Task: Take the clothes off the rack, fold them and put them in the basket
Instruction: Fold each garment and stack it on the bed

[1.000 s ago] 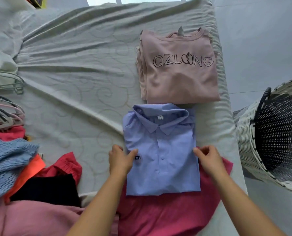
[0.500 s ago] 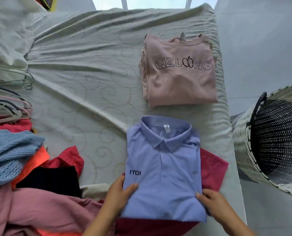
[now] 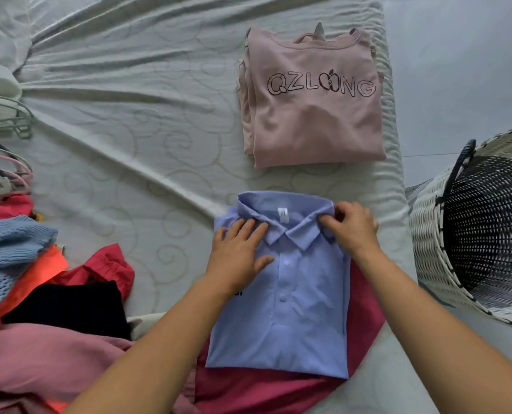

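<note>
A folded light-blue polo shirt [image 3: 296, 309] lies on a dark-red garment [image 3: 266, 389] on the bed. My left hand [image 3: 238, 255] rests flat on the shirt's left chest, fingers spread. My right hand [image 3: 351, 227] pinches the right side of the collar. A folded pink sweatshirt [image 3: 314, 118] printed QZLOONG lies farther up the bed. The white woven basket [image 3: 428, 234] with a dark inside stands tilted on the floor to the right.
A heap of unfolded clothes, light-blue knit [image 3: 6, 252], orange, black [image 3: 69, 306] and pink [image 3: 39, 360], fills the lower left. Several hangers [image 3: 3, 171] lie at the left edge. The bed sheet [image 3: 129, 130] is wrinkled. Grey floor runs along the right.
Both hands moved from the shirt's lower edge up to its collar area. The left now lies flat on the chest, and the right has taken hold of the collar.
</note>
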The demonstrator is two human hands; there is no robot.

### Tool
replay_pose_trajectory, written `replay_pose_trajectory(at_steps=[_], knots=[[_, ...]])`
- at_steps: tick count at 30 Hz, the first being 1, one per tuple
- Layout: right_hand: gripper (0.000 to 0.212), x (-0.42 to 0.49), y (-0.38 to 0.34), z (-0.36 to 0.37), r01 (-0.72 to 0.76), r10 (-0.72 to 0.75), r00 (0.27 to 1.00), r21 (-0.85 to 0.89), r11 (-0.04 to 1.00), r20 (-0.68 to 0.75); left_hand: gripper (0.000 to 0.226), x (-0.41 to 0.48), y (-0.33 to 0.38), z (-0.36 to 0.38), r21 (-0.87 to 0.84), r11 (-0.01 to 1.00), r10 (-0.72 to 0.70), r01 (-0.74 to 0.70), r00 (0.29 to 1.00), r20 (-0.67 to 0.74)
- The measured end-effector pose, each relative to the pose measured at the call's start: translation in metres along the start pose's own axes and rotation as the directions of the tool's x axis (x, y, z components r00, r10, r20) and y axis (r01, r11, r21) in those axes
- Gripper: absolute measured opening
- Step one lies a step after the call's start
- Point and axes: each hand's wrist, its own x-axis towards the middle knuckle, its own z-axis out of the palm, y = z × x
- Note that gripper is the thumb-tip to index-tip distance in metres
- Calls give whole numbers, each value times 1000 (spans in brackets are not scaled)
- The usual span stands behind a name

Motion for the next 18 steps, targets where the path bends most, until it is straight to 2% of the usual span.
replay_pose_trajectory(at_steps=[2, 4, 6, 7, 8, 9, 11, 13, 15, 18], knots=[[25, 10, 4, -8, -14, 11, 1000, 113, 993, 24, 66, 7, 1, 5, 21, 999, -41, 41, 999, 5], [32, 14, 13, -13, -75, 76, 997, 79, 994, -10, 69, 5, -2, 12, -14, 1000, -25, 24, 999, -41], [39, 9, 20, -12, -88, 96, 990, 78, 993, -106, 72, -1, -6, 15, -183, 980, -119, 77, 967, -227], [39, 2, 19, -9, -64, 77, 986, 93, 994, -146, 69, -7, -10, 18, -341, 931, -238, 130, 924, -300], [39, -8, 18, -3, -46, 62, 984, 93, 995, -166, 63, -13, -14, 20, -494, 846, -368, 200, 890, -269], [41, -16, 18, 4, -52, 64, 985, 80, 995, -160, 57, -19, -17, 21, -618, 731, -480, 290, 862, -163], [41, -28, 22, 19, -107, 114, 987, 74, 992, -109, 38, -29, -22, 28, -736, 521, -581, 432, 812, 65], [26, -30, 27, 23, -123, 148, 982, 195, 973, -121, 13, -35, -26, 33, -743, 486, -576, 460, 808, 123], [19, -24, 29, 16, -95, 172, 968, 369, 925, -184, 23, -34, -31, 38, -757, 454, -610, 471, 783, 122], [33, -24, 33, 8, -133, 246, 946, 442, 887, -210, 13, -31, -31, 32, -830, 310, -665, 464, 730, 160]])
